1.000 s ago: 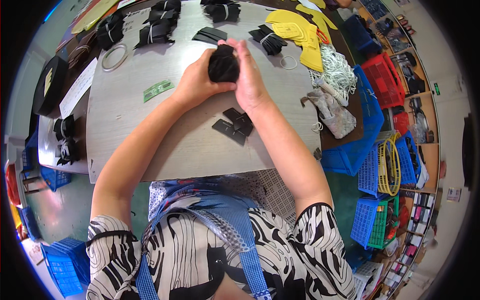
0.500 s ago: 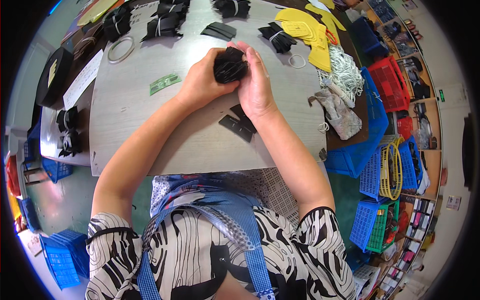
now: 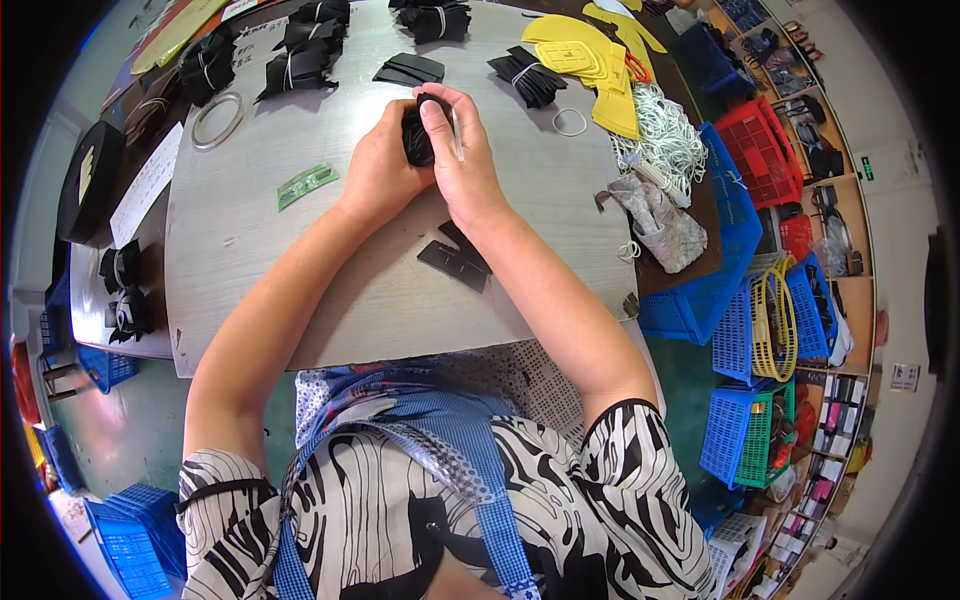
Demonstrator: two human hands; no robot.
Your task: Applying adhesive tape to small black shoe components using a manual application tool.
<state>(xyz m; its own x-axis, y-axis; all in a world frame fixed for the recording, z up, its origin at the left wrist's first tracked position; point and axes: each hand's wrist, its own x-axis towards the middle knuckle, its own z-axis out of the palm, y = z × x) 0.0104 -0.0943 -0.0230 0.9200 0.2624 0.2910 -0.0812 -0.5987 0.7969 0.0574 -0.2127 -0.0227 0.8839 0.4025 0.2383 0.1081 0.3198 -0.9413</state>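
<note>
Both hands are together over the middle of the table, around a bundle of thin black pieces (image 3: 416,140). My left hand (image 3: 380,170) wraps the bundle from the left side. My right hand (image 3: 462,160) closes over its right side, the thumb lying across the top. A narrow whitish strip, perhaps a band, shows along the right fingers (image 3: 458,136). Beneath my wrists lie loose flat black pieces (image 3: 452,264) with small slits. Beyond the hands sits a flat stack of black pieces (image 3: 409,69). A tied black bundle (image 3: 528,78) lies to its right.
More tied black bundles (image 3: 297,70) line the far left. A tape roll (image 3: 217,121) and green packet (image 3: 307,187) lie left. Rightward are a white band (image 3: 570,122), yellow templates (image 3: 575,52), a white cord heap (image 3: 665,135), a crumpled cloth (image 3: 660,225) and a blue crate (image 3: 685,312).
My right hand has turned and closed further over the black bundle, its thumb now across the top. The whole view has shifted slightly, so the table's things appear further left.
</note>
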